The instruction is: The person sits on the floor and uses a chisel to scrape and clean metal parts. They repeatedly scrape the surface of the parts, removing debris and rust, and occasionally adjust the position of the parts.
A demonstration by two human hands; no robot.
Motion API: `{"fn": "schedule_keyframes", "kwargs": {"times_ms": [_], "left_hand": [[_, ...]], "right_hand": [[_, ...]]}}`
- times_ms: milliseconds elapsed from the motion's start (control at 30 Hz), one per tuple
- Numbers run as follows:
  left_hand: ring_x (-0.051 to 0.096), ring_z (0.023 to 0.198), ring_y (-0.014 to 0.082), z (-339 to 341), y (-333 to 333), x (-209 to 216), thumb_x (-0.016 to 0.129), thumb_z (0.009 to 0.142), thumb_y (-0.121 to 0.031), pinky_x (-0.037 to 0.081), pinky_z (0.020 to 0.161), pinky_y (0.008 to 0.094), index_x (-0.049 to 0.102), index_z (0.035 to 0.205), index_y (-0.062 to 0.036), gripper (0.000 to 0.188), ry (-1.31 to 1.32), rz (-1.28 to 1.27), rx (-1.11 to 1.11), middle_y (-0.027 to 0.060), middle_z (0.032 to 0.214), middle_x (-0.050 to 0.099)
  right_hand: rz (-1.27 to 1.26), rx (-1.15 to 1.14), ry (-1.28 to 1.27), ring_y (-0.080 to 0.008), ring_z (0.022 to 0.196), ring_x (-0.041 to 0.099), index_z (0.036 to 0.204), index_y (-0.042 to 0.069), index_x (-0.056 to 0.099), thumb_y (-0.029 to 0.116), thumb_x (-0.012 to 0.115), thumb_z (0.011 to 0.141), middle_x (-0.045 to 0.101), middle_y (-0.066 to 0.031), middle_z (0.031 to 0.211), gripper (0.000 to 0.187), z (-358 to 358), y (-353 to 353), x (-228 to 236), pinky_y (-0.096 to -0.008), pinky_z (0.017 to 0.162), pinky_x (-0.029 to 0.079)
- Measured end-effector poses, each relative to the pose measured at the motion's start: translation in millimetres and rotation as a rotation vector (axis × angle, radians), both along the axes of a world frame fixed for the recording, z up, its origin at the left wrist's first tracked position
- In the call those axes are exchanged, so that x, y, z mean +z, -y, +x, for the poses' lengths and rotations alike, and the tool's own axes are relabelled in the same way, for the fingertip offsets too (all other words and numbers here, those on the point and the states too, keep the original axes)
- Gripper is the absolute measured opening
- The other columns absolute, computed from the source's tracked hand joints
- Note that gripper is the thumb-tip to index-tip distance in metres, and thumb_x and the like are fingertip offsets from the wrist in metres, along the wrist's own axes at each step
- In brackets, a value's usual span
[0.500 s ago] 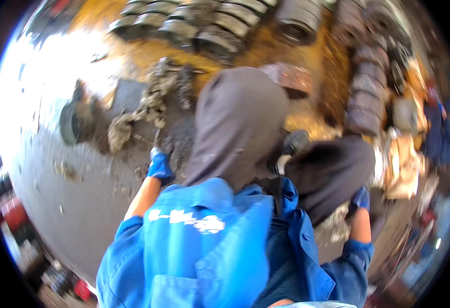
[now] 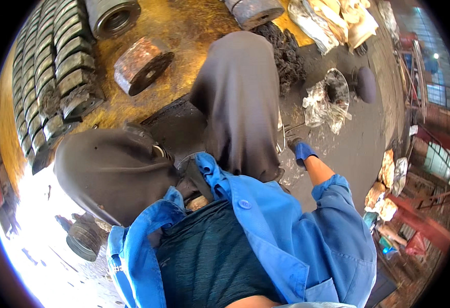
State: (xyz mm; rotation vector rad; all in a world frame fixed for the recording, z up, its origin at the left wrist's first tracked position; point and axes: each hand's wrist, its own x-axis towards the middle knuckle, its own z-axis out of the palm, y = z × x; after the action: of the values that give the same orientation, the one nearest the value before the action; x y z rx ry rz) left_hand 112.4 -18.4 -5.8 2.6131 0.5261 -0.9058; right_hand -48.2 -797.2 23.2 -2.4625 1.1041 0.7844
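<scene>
My right hand (image 2: pixel 302 150), in a blue glove with dark, dirty fingers, reaches down to the grey floor right of my knee. Its fingers look stretched out, with nothing visible in them. Just beside the fingertips lie thin bent metal rods (image 2: pixel 285 134), partly hidden by my trouser leg. Farther off is a round metal ring or bowl (image 2: pixel 344 92) with crumpled clear plastic wrap (image 2: pixel 316 105) against it. Dark, shaggy rags (image 2: pixel 285 59) lie beyond my knee. My left hand is out of sight.
A rusty cylinder (image 2: pixel 141 64) lies on the yellow, oil-stained floor ahead. Rows of stacked metal rings (image 2: pixel 73 61) stand at left, near a larger metal cylinder (image 2: pixel 113 18). Crumpled paper sacks (image 2: pixel 332 20) lie far right. A dark round object (image 2: pixel 366 84) sits beyond the ring.
The view has swung to the right. My left hand, earlier near dirty rags on the floor, has left the picture. My right hand now reaches out toward the bent rods.
</scene>
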Motion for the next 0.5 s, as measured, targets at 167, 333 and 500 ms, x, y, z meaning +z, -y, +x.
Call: {"fn": "schedule_keyframes", "kwargs": {"times_ms": [167,333,500], "left_hand": [[0.054,0.114,0.0284,22.5,8.3,2.8,0.073,0.091,-0.031,0.04,0.104,0.0383,0.047,0.139,-0.0072,0.06,-0.007,-0.052,-0.062,0.0155,0.129,0.058],[0.055,0.111,0.0278,9.5,-10.4,29.2,0.073,0.091,-0.03,0.042,0.101,0.0385,0.05,0.135,-0.007,0.054,0.043,0.03,-0.016,0.0143,0.125,0.059],[0.056,0.107,0.0271,17.9,-15.8,48.8,0.072,0.091,-0.029,0.043,0.098,0.0387,0.053,0.131,-0.0068,0.049,0.05,-0.024,0.025,0.0132,0.122,0.061]], "right_hand": [[-0.022,0.207,-0.265,-0.0455,0.106,0.068,0.103,0.002,0.076,0.031,0.067,0.083,0.07,-0.0285,0.111,0.037,-73.2,48.9,-41.4,-0.0489,0.087,0.056],[0.099,0.053,-0.194,-0.0443,0.097,0.068,0.109,-0.003,0.072,0.053,0.055,0.098,0.07,-0.0309,0.103,0.06,36.4,4.7,-36.3,-0.0518,0.085,0.05],[0.118,-0.187,-0.075,-0.0401,0.085,0.068,0.114,0.002,0.071,0.044,0.063,0.096,0.074,-0.02,0.098,0.046,1.3,90.9,-157.3,-0.0515,0.079,0.053]]}}
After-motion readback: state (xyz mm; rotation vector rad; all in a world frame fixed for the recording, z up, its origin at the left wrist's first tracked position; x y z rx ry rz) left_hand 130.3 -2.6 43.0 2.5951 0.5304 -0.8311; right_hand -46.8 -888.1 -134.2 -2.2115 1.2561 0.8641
